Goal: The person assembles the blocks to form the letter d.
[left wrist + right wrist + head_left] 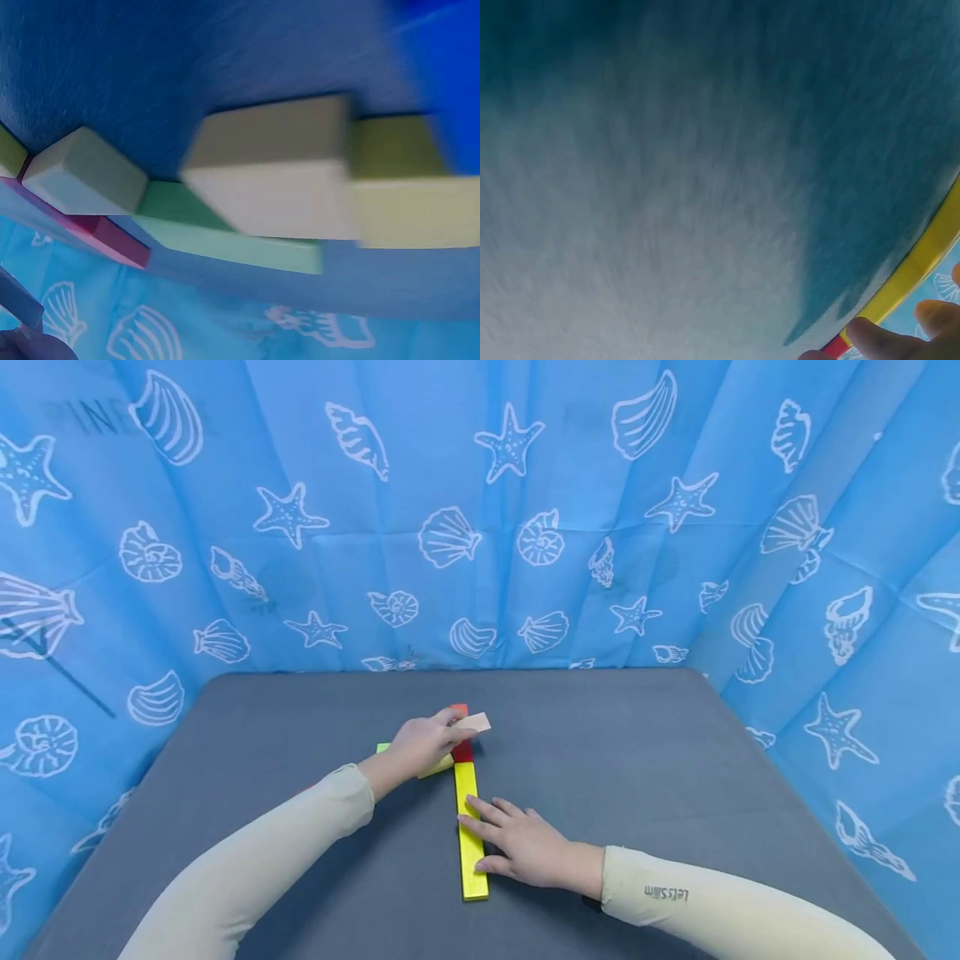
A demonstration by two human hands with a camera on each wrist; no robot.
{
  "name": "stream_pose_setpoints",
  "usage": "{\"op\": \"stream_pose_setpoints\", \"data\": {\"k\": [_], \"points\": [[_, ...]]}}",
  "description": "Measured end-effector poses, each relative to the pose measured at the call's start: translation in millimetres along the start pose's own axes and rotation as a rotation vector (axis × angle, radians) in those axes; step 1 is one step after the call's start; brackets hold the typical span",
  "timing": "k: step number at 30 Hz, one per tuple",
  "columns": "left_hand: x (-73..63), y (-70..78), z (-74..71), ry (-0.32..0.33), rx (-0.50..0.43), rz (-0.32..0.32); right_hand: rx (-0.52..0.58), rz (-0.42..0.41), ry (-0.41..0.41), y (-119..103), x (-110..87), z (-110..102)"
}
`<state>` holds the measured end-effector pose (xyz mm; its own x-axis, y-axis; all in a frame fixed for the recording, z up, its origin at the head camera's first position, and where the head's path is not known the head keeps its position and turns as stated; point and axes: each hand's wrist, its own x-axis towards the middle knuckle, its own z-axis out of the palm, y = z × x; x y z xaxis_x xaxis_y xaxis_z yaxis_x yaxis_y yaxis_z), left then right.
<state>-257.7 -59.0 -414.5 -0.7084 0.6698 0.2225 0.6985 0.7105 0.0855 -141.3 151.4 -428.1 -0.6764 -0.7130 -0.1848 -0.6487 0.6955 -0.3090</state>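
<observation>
My left hand [426, 743] pinches a small pale wooden block [474, 722] between thumb and fingers, above a red block [463, 750]. That red block meets the far end of a long yellow block [474, 881] on the table. With fingers spread and fairly straight, my right hand [529, 847] touches the yellow block from its right side. In the right wrist view, fingertips [885, 341] lie by the yellow block [911, 274] and a red end [837, 346]. Under my left wrist sit a green block [232, 232], a beige block [277, 195] and a yellowish block [412, 214].
The grey-covered table [637, 760] runs back to a blue curtain [495, 527] with white shells and starfish. In the left wrist view, another pale block [86, 176] stands beside a red block [112, 240]; a blurred blue shape [454, 75] fills the upper right corner.
</observation>
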Motion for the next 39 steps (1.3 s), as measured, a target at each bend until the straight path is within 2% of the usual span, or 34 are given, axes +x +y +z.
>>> {"op": "stream_pose_setpoints", "data": {"k": [5,10,16,22,26,30,34,39], "points": [[-29.4,-7.0,-3.3,0.081,0.040,0.028,-0.004,0.029,-0.001,5.7,6.3,1.6],[-59.2,-11.5,-8.3,0.124,0.010,0.019,0.001,0.045,-0.017,8.7,6.5,3.0],[-90.9,-16.5,-13.0,0.109,-0.009,-0.008,0.016,0.040,-0.016,8.3,6.3,2.9],[-118.1,-16.4,-10.7,0.072,-0.006,-0.002,0.023,0.029,-0.012,6.8,7.0,2.7],[-127.3,-14.2,-3.5,0.035,-0.010,-0.013,0.018,0.032,-0.015,5.9,8.0,1.6],[-130.8,-14.5,2.5,0.022,-0.015,-0.073,0.012,0.019,-0.010,4.2,9.9,-0.2],[-129.1,-17.6,6.4,0.006,-0.011,-0.137,0.014,0.015,-0.010,4.0,10.0,-0.6],[-124.7,-23.9,6.8,-0.001,0.009,-0.146,0.032,0.018,-0.014,5.1,9.8,-0.7]]}}
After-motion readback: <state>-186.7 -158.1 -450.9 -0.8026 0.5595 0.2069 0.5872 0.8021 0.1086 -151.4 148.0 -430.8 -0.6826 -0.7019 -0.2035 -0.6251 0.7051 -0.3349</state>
